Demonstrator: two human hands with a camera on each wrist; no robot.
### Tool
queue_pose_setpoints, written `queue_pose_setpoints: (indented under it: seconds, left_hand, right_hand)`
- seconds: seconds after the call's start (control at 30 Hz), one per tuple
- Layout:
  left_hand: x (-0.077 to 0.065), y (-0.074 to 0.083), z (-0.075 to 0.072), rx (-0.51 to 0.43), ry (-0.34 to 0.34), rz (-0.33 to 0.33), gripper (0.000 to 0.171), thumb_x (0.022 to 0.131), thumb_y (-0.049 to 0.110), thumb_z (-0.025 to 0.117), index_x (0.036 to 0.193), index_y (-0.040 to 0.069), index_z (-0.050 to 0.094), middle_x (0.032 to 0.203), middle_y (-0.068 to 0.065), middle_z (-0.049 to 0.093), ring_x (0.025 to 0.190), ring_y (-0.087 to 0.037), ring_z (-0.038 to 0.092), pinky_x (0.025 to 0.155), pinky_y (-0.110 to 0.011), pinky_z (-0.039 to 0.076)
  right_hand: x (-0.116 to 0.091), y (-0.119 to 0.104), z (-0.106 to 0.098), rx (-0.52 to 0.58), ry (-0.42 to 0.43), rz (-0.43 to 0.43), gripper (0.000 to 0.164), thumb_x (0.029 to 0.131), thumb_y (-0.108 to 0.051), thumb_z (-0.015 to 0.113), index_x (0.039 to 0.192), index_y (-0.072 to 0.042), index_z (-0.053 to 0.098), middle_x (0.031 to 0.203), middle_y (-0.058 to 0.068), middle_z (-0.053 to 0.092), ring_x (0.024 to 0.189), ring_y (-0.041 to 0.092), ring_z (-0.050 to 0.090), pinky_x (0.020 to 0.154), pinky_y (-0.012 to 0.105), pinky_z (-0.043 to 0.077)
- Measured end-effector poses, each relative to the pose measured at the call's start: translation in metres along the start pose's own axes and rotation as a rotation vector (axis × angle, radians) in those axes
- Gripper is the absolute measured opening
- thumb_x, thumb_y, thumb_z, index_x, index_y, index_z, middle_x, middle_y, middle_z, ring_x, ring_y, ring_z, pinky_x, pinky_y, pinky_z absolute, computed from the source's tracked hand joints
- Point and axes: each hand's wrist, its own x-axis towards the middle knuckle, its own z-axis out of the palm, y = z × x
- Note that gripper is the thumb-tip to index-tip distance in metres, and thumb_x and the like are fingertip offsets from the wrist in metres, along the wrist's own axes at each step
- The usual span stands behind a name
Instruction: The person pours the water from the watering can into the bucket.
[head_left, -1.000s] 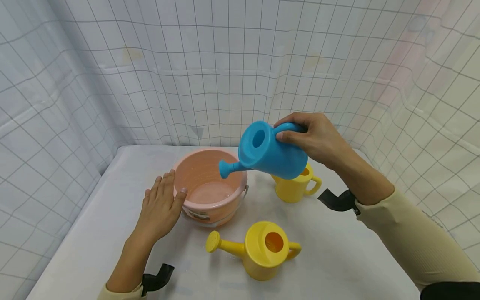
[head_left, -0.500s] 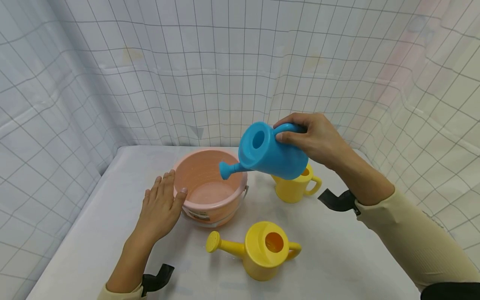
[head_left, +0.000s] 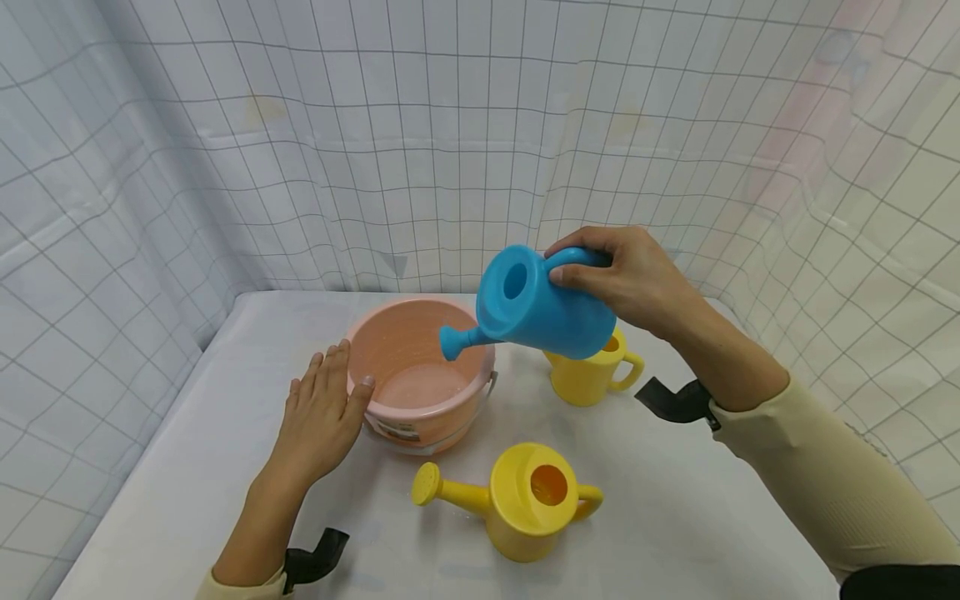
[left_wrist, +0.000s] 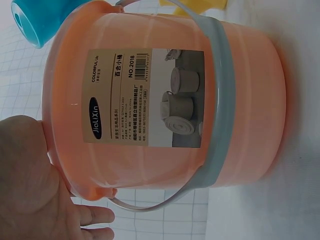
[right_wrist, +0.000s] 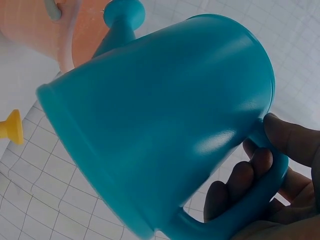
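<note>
My right hand (head_left: pixel 626 275) grips the handle of a blue watering can (head_left: pixel 551 308), fingers curled through the loop in the right wrist view. The can (right_wrist: pixel 165 115) is tilted left, its spout head (head_left: pixel 453 342) over the opening of a pink bucket (head_left: pixel 431 425). Against the bucket's left rim rests my left hand (head_left: pixel 318 417), its fingers straight. In the left wrist view the bucket (left_wrist: pixel 140 165) shows a printed label (left_wrist: pixel 145 97) and a hanging grey handle (left_wrist: pixel 220 100). No stream from the spout shows.
One yellow watering can (head_left: pixel 528 500) stands in front of the bucket, spout pointing left. A second yellow watering can (head_left: pixel 585 379) stands behind, partly hidden under the blue one. White grid-patterned sheets (head_left: pixel 480 142) enclose the white table (head_left: pixel 675 500) at the back and sides.
The blue watering can's spout head has dipped very slightly lower with the right hand. My left hand, the bucket and both yellow cans have stayed in place.
</note>
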Motion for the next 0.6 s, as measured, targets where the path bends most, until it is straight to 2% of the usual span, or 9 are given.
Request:
queue_pose_setpoints:
  seconds: [0.6]
  left_hand:
    - [0.0003,-0.0003,0.0001,-0.008,0.009,0.011,0.07,0.1,0.052,0.024,0.153,0.013,-0.001,0.157,-0.023,0.011,0.146,-0.043,0.002,0.109,-0.069,0.003]
  right_hand:
    - [0.0007,-0.0003,0.0004,-0.016,-0.016,0.014,0.027,0.09,-0.029,0.064,0.113,-0.016,0.066,0.118,0.006,0.065,0.112,0.029,0.057,0.099,0.056,0.044]
